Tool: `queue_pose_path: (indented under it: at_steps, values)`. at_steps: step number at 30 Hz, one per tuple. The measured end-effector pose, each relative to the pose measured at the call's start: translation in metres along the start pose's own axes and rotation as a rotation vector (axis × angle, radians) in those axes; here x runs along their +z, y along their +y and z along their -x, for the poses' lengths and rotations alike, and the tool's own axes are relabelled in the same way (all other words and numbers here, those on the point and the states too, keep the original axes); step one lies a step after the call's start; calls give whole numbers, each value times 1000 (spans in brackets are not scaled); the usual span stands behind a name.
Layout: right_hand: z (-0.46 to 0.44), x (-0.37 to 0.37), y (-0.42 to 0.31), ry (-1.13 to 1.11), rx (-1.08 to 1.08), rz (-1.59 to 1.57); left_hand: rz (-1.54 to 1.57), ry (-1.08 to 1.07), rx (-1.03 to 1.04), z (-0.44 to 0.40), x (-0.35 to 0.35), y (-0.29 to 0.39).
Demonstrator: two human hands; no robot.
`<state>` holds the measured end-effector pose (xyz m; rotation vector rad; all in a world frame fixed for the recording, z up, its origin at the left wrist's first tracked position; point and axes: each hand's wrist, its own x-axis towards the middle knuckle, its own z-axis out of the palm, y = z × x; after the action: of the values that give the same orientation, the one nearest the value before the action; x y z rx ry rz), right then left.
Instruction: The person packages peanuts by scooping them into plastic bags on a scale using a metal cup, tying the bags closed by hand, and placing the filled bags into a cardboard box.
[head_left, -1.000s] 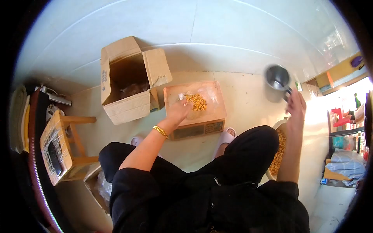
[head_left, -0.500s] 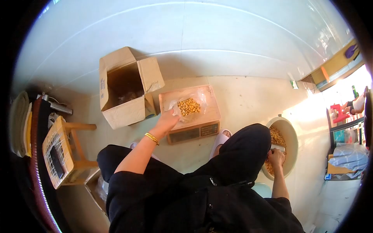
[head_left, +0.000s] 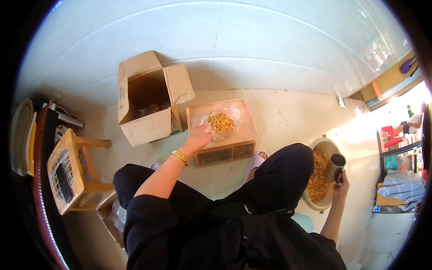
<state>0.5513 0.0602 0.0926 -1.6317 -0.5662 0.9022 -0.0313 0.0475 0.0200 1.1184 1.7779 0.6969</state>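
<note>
Closed on the rim of a clear plastic bag (head_left: 233,112), my left hand (head_left: 199,138) is at the scale's near left side. Yellow kernels (head_left: 221,122) lie in the bag, which rests on the orange tray of a scale (head_left: 249,118). My right hand (head_left: 342,186) grips the handle of a metal scoop (head_left: 335,164) over the right side of a pale bucket (head_left: 340,150). More kernels (head_left: 318,179) fill the bucket's bottom. The inside of the scoop is dark, and its contents cannot be made out.
An open cardboard box (head_left: 148,127) stands left of the scale. Further left is a wooden stool (head_left: 80,180) with a dark phone (head_left: 63,182) on it. A second box (head_left: 106,217) holds plastic below. Shelves with goods and part of another person's arm (head_left: 414,122) are at the right.
The scoop went from above the floor down into the bucket's kernels, then up to the bucket's right side. My left hand has moved slightly down and left and still holds the bag.
</note>
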Motion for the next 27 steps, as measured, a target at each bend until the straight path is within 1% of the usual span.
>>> queue_pose_path:
  at_steps: [1,2,4,6,8,10,12,13,14,16,17,18,19,20,21,22,23,24,25,26,27]
  values:
    - [14,14,-17,-95,-62,46,-12,-19,9,0,1,1]
    - [19,30,-29,-92,-66,45,-10,-21,14,-2,3,0]
    - [27,64,-51,-234,-231,9,-86,41,61,-7,7,-6]
    - [56,112,-76,-301,-232,-33,-77,44,75,-10,8,-8]
    - [74,150,-90,-483,-278,-21,-68,50,85,-11,7,-7]
    - [90,197,-93,-513,-302,4,-150,98,139,-6,5,-3]
    - [111,237,-96,-715,-330,24,-168,66,161,4,-2,5]
    - [115,256,-94,-762,-349,68,-186,31,187,7,-4,7]
    - [120,275,-91,-811,-367,112,-184,40,177,8,-3,4]
    - [142,313,-87,-834,-351,139,-290,142,350,12,1,-4]
    - [150,328,-85,-843,-340,166,-290,148,338,19,0,-1]
    - [154,341,-80,-857,-333,167,-324,111,387,31,-6,8]
    - [156,353,-73,-898,-374,216,-358,73,433,41,-10,16]
    - [159,363,-66,-940,-414,265,-357,79,414,48,-11,20]
    - [161,370,-59,-947,-447,298,-361,-8,366,52,-12,24]
    - [159,377,-48,-962,-433,301,-364,-98,318,55,-11,23]
    - [159,382,-39,-964,-484,350,-362,-97,301,57,-7,19]
    - [160,386,-32,-964,-535,398,-390,-141,337,58,-3,14]
    - [161,386,-27,-932,-488,435,-416,-188,375,59,1,9]
    - [163,387,-20,-933,-472,442,-413,-201,363,61,3,5]
    - [162,385,-15,-938,-570,443,-465,-296,346,61,5,3]
